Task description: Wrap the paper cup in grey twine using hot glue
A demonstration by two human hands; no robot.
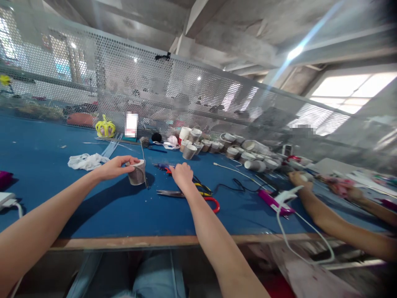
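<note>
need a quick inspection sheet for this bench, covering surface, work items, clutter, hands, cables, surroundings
Surface: blue tabletop with a wooden front edge.
Work items: tapered grey cup with white rim, upright; blue tool with orange-red trigger, its tip toward the cup.
Clutter: metal scissors with red handle, white crumpled cloth, grey-and-white cups in a cluster.
Hands: left hand holds the cup by its rim; right hand is closed on the blue tool.
Cables: thin black cable looped on the tabletop; white cable hanging past the front edge.
Surroundings: grey perforated panel behind; another person's hand at right.
</note>
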